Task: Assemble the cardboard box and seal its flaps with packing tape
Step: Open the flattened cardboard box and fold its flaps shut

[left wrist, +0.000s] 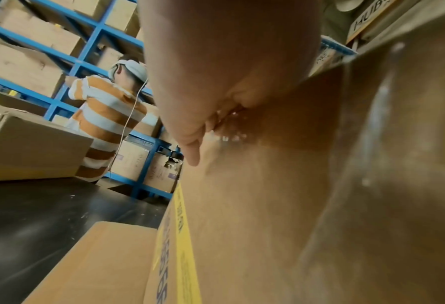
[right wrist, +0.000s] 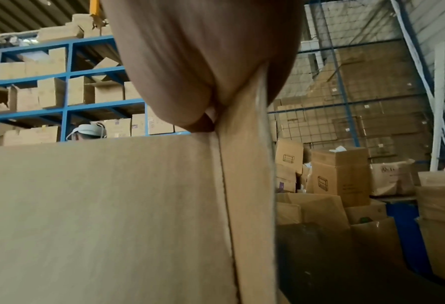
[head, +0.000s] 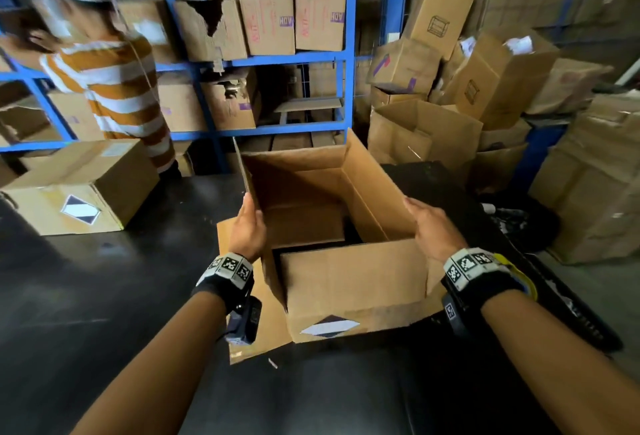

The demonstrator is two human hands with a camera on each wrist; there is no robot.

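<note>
A brown cardboard box [head: 346,282] stands open on the black table [head: 104,278], its top flaps upright. A black-and-white diamond label is on its near wall. My left hand [head: 247,226] grips the edge of the left flap, thumb on the inside. My right hand [head: 433,230] holds the top of the right wall. In the left wrist view my palm [left wrist: 203,82] lies against the box's outer side [left wrist: 255,205]. In the right wrist view my hand [right wrist: 190,61] clamps the cardboard edge [right wrist: 244,164]. A yellow-rimmed object [head: 519,275] sits by my right wrist, mostly hidden.
A closed box [head: 79,188] lies on the table at the left. Behind it stands a person in an orange-striped shirt [head: 117,88]. Blue shelving [head: 349,53] full of boxes runs along the back. Loose boxes [head: 450,88] are piled at the right.
</note>
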